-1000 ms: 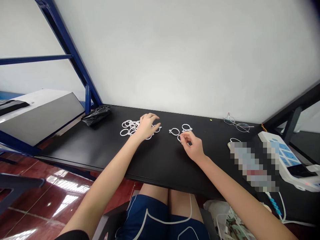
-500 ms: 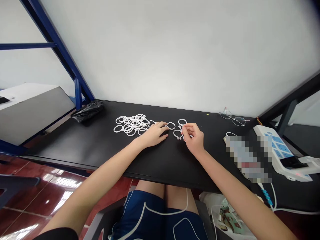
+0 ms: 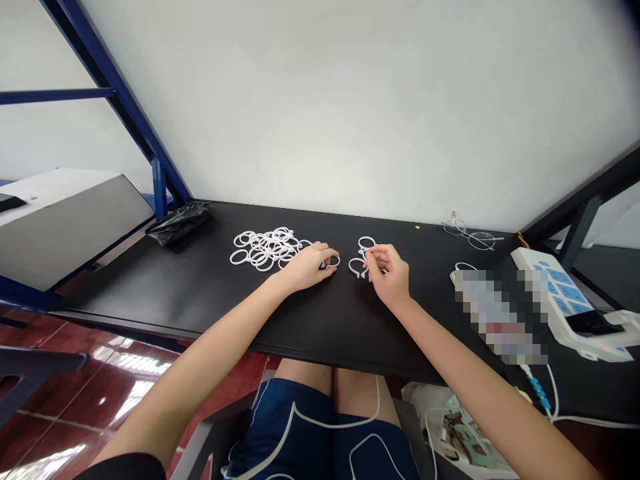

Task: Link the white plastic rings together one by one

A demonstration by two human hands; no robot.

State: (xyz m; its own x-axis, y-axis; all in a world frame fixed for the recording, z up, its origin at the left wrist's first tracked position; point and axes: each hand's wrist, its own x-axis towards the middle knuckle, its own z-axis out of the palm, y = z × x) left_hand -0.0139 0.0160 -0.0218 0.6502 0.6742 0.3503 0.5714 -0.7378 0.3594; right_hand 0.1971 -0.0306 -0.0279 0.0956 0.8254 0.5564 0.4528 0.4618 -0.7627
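Observation:
My left hand (image 3: pixel 311 265) rests on the black table with thumb and fingers closed round one white curtain ring (image 3: pixel 334 263). To its left lies a loose pile of several white curtain rings (image 3: pixel 267 248), overlapping one another. My right hand (image 3: pixel 389 272) has its thumb and index finger pinched together over a small cluster of rings. One ring (image 3: pixel 367 239) of that cluster shows beyond the fingertips, and another ring (image 3: pixel 351 268), with knobbed ends, shows to their left. Part of the cluster is hidden behind my right fingers, so the exact grip there is partly covered.
On the black table (image 3: pixel 320 320), a crumpled black plastic bag (image 3: pixel 180 223) lies at the far left. Eyeglasses (image 3: pixel 481 241) are at the back right. A blurred phone (image 3: pixel 500 320) with a cable and a white power strip (image 3: pixel 560 293) lie to the right. A wall stands behind.
My left hand has closed its fingers on the single ring and drawn it left, away from the right-hand cluster. My right hand keeps nearly the same pinch.

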